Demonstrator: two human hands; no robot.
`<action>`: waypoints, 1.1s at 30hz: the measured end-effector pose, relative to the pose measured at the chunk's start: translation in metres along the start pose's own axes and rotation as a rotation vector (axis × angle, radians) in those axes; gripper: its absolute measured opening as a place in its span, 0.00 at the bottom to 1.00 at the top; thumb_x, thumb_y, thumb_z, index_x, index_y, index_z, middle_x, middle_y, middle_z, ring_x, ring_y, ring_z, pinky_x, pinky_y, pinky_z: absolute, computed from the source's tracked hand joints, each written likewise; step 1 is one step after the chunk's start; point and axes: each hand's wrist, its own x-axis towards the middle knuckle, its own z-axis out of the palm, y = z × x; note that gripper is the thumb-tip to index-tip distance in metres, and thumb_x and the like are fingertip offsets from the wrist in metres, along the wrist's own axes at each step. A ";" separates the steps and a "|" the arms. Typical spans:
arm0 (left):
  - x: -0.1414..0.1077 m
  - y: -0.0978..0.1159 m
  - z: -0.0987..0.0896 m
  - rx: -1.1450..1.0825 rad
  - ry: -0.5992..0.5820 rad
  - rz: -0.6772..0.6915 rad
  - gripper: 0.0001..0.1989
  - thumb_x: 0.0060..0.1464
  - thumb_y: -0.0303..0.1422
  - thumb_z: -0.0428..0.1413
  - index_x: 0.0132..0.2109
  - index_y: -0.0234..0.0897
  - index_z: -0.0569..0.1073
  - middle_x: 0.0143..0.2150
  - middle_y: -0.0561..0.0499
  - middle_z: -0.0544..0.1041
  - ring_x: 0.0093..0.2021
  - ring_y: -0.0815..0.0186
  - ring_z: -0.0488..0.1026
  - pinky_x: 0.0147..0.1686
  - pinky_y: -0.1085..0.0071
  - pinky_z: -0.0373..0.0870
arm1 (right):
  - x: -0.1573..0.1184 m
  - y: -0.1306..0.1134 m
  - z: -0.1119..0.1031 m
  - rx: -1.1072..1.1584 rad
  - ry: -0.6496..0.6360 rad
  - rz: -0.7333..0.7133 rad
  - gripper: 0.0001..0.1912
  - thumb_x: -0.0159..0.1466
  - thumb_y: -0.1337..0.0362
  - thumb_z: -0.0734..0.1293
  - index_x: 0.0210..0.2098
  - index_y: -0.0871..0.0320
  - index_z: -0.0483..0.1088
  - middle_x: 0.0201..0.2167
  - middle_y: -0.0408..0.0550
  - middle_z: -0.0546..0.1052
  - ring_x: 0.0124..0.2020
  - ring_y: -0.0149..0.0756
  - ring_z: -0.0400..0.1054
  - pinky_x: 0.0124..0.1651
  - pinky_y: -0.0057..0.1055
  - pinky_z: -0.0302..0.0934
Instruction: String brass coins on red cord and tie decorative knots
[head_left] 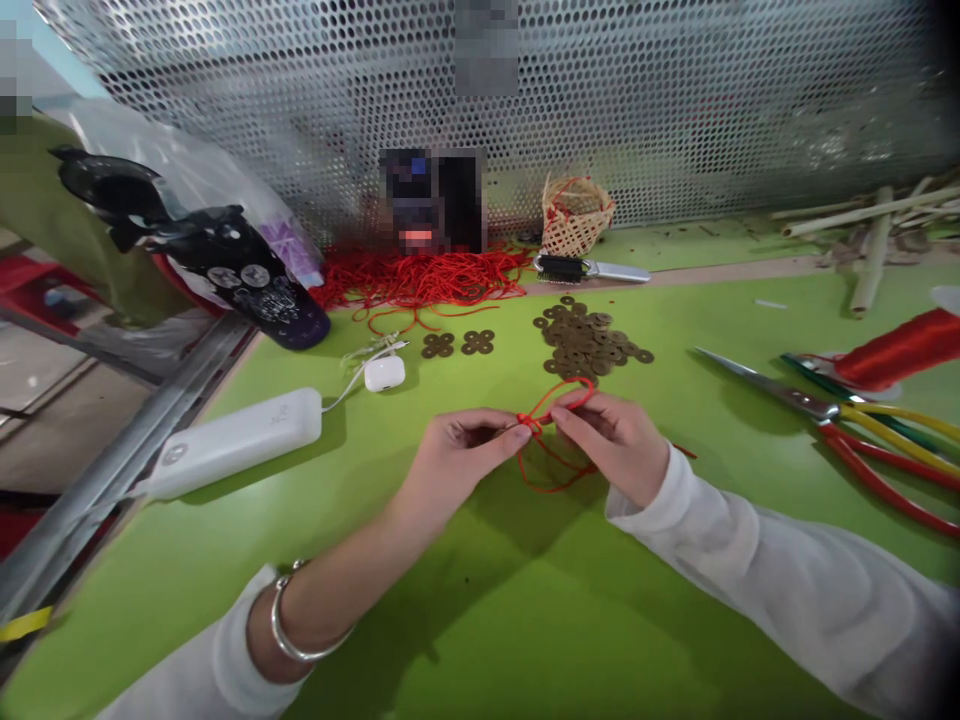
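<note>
Between my two hands, above the green tabletop (465, 640), is a thin red cord (551, 488) with a small knot and several loose loops. My left hand (469, 445) pinches the knot between thumb and finger. From the other side, my right hand (611, 435) grips a looped part of the same cord, its fingertips close to the left ones. Behind my hands lies a pile of brown round coins (589, 340) with holes in them. Two groups of such coins, a left cluster (438, 345) and a right cluster (478, 342), sit left of the pile.
Scissors (795, 400) and a red thread spool (900, 350) lie at the right. A white power bank (240, 440), an earbud case (385, 373) and a dark tumbler (262, 290) are at left. Red cords (435, 278), a hairbrush (592, 270) and a woven basket (576, 218) line the mesh wall.
</note>
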 end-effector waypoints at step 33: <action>-0.008 0.011 -0.004 0.580 -0.057 0.324 0.05 0.49 0.33 0.58 0.30 0.37 0.78 0.34 0.50 0.79 0.34 0.66 0.75 0.36 0.73 0.69 | -0.010 -0.014 0.000 -0.162 0.011 -0.438 0.05 0.60 0.69 0.65 0.33 0.58 0.73 0.33 0.49 0.74 0.34 0.32 0.70 0.38 0.30 0.68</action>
